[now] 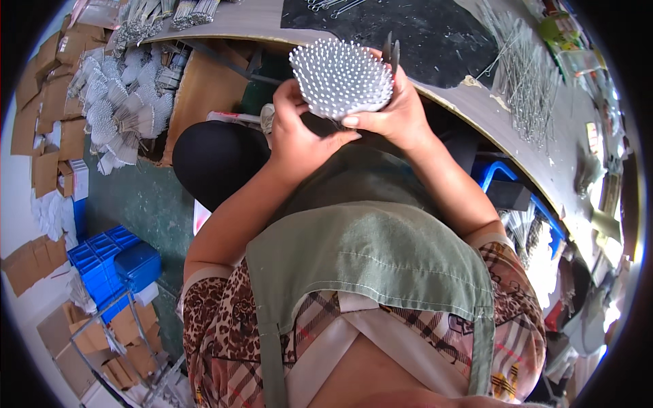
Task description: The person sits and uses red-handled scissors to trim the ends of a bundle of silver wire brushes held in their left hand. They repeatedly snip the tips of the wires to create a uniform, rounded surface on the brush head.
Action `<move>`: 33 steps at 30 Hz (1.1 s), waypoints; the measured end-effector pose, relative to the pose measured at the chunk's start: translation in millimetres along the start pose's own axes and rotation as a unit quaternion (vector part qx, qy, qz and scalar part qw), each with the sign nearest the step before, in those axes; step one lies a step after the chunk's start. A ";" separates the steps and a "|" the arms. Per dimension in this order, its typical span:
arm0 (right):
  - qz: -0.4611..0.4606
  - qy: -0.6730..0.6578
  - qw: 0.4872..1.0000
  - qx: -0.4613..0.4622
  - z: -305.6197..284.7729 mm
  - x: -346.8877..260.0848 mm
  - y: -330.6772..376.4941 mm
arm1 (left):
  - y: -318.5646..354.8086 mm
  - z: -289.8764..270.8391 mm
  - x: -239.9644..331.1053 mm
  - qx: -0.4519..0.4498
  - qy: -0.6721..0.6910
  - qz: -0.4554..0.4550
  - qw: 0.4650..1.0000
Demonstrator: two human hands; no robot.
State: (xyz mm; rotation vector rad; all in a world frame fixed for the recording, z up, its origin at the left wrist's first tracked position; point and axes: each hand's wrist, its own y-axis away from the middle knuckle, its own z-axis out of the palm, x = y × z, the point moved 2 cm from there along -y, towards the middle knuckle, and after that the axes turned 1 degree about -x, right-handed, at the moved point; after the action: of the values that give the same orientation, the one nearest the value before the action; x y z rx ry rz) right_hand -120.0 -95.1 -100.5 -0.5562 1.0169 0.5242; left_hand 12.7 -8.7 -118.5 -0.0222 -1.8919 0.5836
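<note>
Over my lap, near the table's front edge, is a bundle of thin rods with white tips (342, 77), its many tips facing up in a rounded cluster. My right hand (401, 115) grips its right side, with the thumb pressed along the near rim. A dark tool with two pointed blades (391, 53) sticks up from among the right fingers; its handles are hidden. My left hand (297, 129) curls against the bundle's left underside, its thumb stretched to the right below it. The lower part of the bundle is hidden by the hands.
A dark mat (408, 37) lies on the curved grey table (445, 95). Loose thin wires (527, 81) are heaped at its right. White-tipped wire bundles (126, 112) fill a cardboard box at left. Blue crates (105, 255) and a metal frame (132, 319) stand on the floor.
</note>
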 end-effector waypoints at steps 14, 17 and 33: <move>0.006 0.086 0.986 -0.145 -12.1 10.6 -2.8 | -7.8 -4.3 -9.7 -0.184 -0.064 -0.093 0.976; 0.018 0.086 0.986 -0.141 -12.8 13.2 -1.4 | -7.3 -3.7 -13.5 -0.185 -0.090 -0.105 0.973; 0.008 0.096 0.985 -0.144 -9.9 10.6 2.8 | -7.8 4.4 -22.8 -0.145 0.270 -0.107 0.946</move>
State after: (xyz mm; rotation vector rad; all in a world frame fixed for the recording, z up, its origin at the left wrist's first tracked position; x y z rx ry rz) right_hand -123.6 -97.8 -114.6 -0.8699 1.1367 0.6458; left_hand 19.9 -23.7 -136.5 -0.1510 -1.4016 0.1225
